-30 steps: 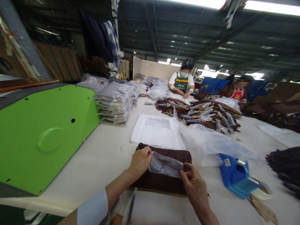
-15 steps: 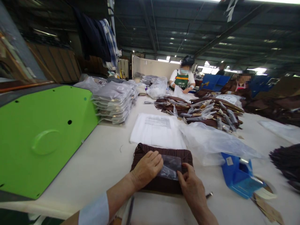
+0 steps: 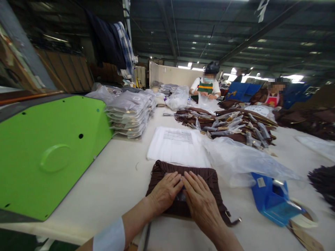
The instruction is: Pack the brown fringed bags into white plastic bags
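Note:
A brown fringed bag [image 3: 212, 181] lies flat on the table in front of me. My left hand [image 3: 165, 192] rests on its middle with the fingers stretched out. Right beside it, my right hand [image 3: 201, 197] lies flat too, fingertips close to those of the left. Between and under the hands shows part of a clear plastic piece [image 3: 180, 196], mostly covered. A strap end with metal fittings [image 3: 232, 220] sticks out at the bag's lower right. Just beyond the bag is a stack of white plastic bags [image 3: 172, 148] with printed text.
A green machine panel [image 3: 62, 153] stands at left, with a stack of bagged goods [image 3: 128, 116] behind it. Brown fringed bags [image 3: 235, 127] are piled farther back. A blue tape dispenser [image 3: 269, 200] and loose clear plastic [image 3: 235, 158] lie to the right. Two co-workers are beyond.
My right hand has moved left from the edge of the clear plastic piece and now lies flat over it. The left hand's fingers have straightened. The strap end now shows more.

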Motion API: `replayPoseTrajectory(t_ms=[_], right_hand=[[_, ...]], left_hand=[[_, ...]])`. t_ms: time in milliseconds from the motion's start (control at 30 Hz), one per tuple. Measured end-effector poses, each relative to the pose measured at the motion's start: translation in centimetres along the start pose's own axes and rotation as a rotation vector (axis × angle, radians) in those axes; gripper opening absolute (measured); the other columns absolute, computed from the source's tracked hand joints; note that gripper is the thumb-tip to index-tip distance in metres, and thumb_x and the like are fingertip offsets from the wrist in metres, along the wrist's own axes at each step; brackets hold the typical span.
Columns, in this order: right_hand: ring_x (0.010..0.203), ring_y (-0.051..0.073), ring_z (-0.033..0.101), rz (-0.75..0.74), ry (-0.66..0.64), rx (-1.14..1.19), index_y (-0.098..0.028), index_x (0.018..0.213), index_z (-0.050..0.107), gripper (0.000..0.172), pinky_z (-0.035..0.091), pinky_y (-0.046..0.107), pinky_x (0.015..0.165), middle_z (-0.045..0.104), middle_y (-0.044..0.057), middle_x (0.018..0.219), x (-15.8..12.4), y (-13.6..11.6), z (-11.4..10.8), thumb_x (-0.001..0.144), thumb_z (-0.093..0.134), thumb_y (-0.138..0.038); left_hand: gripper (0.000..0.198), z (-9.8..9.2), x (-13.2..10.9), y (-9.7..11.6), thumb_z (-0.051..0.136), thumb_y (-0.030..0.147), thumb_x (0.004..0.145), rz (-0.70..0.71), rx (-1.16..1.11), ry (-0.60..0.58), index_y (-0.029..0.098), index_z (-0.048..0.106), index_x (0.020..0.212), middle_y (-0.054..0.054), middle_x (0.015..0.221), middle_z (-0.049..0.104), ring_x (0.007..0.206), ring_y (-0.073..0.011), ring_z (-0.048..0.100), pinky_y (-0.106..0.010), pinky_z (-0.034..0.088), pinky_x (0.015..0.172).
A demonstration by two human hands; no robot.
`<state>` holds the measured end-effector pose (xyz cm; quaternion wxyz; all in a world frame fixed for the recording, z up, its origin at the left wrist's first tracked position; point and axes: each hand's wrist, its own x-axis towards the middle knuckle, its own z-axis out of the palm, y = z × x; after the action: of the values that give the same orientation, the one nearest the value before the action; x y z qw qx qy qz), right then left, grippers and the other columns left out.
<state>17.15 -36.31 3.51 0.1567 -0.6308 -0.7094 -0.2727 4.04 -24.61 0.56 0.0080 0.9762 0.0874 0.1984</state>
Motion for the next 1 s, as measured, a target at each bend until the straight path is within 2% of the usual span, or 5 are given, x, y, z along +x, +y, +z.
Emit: replayPoseTrajectory(t_ms=[200, 533, 667, 767, 1000], right_hand=[[0.121, 0.026, 0.043, 0.022, -0.096, -0.166, -0.012, 0.126, 0.048, 0.049, 0.03, 0.044, 0.1, 0.052, 0.011, 0.13, -1.5, 0.9, 3.8, 0.089, 0.039, -0.043], [0.123, 0.029, 0.041, 0.0, -0.08, -0.117, -0.009, 0.126, 0.049, 0.048, 0.031, 0.047, 0.099, 0.049, 0.015, 0.131, -1.8, 1.0, 3.9, 0.092, 0.031, -0.038], [0.123, 0.029, 0.041, 0.006, -0.074, -0.081, -0.009, 0.125, 0.049, 0.048, 0.032, 0.048, 0.099, 0.049, 0.016, 0.131, -1.9, 1.1, 4.1, 0.091, 0.03, -0.036], [0.124, 0.029, 0.04, 0.015, -0.073, -0.068, -0.009, 0.125, 0.049, 0.047, 0.031, 0.048, 0.1, 0.049, 0.016, 0.131, -1.9, 1.1, 4.1, 0.091, 0.033, -0.035], [0.123, 0.03, 0.041, 0.026, -0.087, -0.06, -0.008, 0.124, 0.051, 0.048, 0.03, 0.049, 0.1, 0.05, 0.017, 0.13, -1.9, 1.0, 4.1, 0.091, 0.032, -0.036]], left_hand=[[0.032, -1.1, 0.0, -1.7, 0.049, 0.007, 0.082, 0.001, -0.091, 0.027, 0.009, 0.053, 0.113, -0.013, 0.118, 0.059, 0.119, -0.024, 0.047, -0.038, 0.042, 0.1], [0.028, -4.8, -2.7, -5.1, 0.051, 0.01, 0.083, -0.212, -0.094, 0.114, 0.011, 0.055, 0.111, -0.012, 0.115, 0.06, 0.114, -0.0218, 0.05, -0.036, 0.043, 0.098], [0.014, -7.8, -7.4, -2.9, 0.049, 0.016, 0.084, -0.484, -0.142, 0.181, 0.015, 0.059, 0.093, -0.006, 0.087, 0.065, 0.085, -0.0168, 0.061, -0.03, 0.052, 0.077], [0.009, -9.0, -12.7, 0.5, 0.051, 0.025, 0.083, -0.698, -0.204, 0.075, 0.019, 0.057, 0.078, 0.0, 0.069, 0.06, 0.064, -0.0137, 0.059, -0.023, 0.049, 0.059], [0.048, -4.8, -22.3, 5.9, 0.068, 0.028, 0.066, -0.882, -0.015, -0.032, 0.02, 0.052, 0.111, -0.009, 0.105, 0.065, 0.095, -0.0241, 0.061, -0.032, 0.049, 0.08]])
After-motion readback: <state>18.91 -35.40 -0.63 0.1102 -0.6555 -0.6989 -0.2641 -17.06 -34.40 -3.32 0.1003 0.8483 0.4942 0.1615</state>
